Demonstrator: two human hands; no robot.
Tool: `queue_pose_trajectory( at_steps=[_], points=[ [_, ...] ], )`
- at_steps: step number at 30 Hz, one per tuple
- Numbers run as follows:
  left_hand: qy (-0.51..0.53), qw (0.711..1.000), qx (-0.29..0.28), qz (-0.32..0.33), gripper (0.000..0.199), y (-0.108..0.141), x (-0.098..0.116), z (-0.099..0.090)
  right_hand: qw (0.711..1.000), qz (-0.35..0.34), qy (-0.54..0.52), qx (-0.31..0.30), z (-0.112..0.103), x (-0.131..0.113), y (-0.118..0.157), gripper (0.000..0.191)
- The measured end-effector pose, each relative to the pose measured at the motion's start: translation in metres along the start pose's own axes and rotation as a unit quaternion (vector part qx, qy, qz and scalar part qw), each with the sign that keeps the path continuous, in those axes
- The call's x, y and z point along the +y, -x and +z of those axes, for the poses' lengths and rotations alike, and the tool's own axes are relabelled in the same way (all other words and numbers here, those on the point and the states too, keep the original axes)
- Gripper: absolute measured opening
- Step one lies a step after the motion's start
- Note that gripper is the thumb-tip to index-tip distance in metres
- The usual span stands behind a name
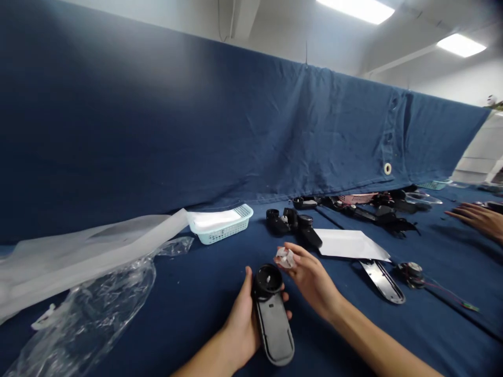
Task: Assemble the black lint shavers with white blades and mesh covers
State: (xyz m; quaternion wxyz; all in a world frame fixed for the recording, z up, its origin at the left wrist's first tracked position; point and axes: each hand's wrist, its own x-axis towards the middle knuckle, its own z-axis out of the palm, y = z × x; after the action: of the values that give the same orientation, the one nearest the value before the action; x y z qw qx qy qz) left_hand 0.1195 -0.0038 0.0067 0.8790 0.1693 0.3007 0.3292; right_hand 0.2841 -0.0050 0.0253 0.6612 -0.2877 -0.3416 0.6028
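Observation:
My left hand (244, 319) is closed around a dark grey plastic housing (275, 327), long and rounded at its near end. A round black cup (269, 281) forms its far end, with a small white piece inside. Just above and to the right of that cup, my right hand (306, 269) pinches a small white plastic part (285, 258) between thumb and fingers. The two hands are apart. What the white part is exactly, I cannot make out.
Beyond my hands stands a light blue basket (222, 232) holding white sheets. Clear plastic film (113, 298) lies left. Several black housings (291, 220), a white sheet (349, 243) and a motor-like part with wires (411, 272) lie right. Another person's hand (477, 220) reaches in far right.

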Motion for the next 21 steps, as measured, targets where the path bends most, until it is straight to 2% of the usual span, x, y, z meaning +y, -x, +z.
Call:
queue_pose_trajectory(
  at_steps=[4,9,17,21],
  points=[
    [-0.007,1.000,0.014,-0.015,0.077,0.003,0.001,0.000,0.998,0.052,-0.034,-0.008,-0.004,0.003,-0.002,0.032],
    [-0.019,0.999,0.023,-0.029,0.081,0.004,0.003,0.001,0.995,0.074,-0.061,-0.018,-0.009,0.003,-0.005,0.037],
    [-0.035,0.999,0.029,-0.024,0.078,0.004,0.004,0.005,0.996,0.062,-0.063,-0.001,-0.012,0.005,-0.009,0.037],
    [-0.055,0.998,0.027,-0.016,0.082,0.006,0.002,0.007,0.997,0.052,-0.052,0.020,-0.015,0.004,-0.011,0.037]
  ],
)
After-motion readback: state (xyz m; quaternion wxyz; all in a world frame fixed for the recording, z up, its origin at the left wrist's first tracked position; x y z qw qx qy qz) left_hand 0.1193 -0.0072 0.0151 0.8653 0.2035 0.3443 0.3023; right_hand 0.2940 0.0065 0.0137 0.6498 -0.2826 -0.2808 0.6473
